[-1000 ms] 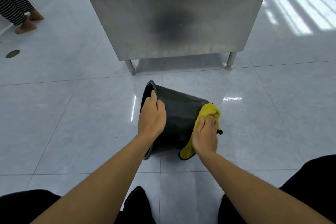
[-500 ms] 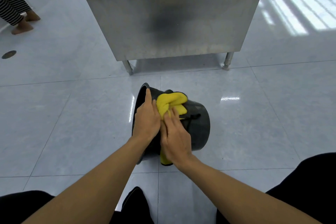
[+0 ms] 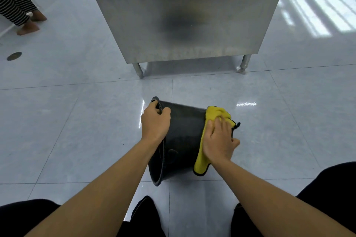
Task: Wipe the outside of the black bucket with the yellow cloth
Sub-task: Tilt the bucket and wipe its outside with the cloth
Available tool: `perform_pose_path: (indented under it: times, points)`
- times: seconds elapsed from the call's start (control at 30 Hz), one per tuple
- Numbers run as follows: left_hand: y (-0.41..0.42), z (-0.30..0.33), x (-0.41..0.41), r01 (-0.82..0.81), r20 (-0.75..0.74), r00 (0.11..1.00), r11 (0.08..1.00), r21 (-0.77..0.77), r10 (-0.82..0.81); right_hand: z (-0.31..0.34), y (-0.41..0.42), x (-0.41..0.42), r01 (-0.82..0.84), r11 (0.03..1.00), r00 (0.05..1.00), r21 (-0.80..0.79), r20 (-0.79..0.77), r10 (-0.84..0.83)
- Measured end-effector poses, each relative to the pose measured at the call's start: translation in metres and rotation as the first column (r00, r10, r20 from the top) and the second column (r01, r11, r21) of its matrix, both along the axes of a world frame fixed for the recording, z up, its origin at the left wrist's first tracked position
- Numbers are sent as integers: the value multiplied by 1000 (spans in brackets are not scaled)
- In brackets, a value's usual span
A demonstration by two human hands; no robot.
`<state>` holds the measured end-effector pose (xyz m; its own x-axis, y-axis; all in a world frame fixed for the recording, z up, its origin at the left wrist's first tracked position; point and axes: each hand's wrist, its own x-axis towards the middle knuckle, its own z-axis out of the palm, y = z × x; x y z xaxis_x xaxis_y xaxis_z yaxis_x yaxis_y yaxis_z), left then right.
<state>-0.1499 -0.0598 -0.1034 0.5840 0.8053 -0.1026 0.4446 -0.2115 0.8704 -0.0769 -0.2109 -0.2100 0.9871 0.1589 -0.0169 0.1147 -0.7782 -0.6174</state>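
I see the pale tiled floor (image 3: 81,121) filling most of the view, glossy with window glare. Beyond the hands stands a steel cabinet (image 3: 185,11) on short legs, well apart from the work. On the floor in front of it lies the black bucket (image 3: 183,140), tipped on its side with its open mouth facing left and its base to the right. My left hand (image 3: 155,122) sits at the top of the bucket's rim, fingers curled over the edge and clamped on it, steadying the bucket. My right hand (image 3: 219,141) lies flat, fingers spread, on the yellow cloth (image 3: 202,161), pressing it against the bucket's outer wall near the base end. The cloth drapes over that end, 1 bunched part showing above the fingers and 1 corner hanging below the wrist toward the floor. At far left, a person's striped trouser legs (image 3: 13,4) and feet stand near a white wall.
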Motion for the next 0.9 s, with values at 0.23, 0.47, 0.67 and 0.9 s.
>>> perform_pose_path:
  times: [0.23,0.47,0.67,0.9]
  points:
    - [-5,-8,-1,-31,51,998,999,-32,33,-4,1,-9,132,987,989,93,-87,-124]
    - [-8,-6,-2,48,-104,994,997,67,-40,20,31,-39,-129,986,992,101,2,130]
    - [-11,0,-4,186,-82,981,979,90,-179,47,52,-68,-421,872,907,249,121,404]
    - [-7,-4,-9,214,76,972,972,101,-222,35,36,-50,-457,881,877,126,231,421]
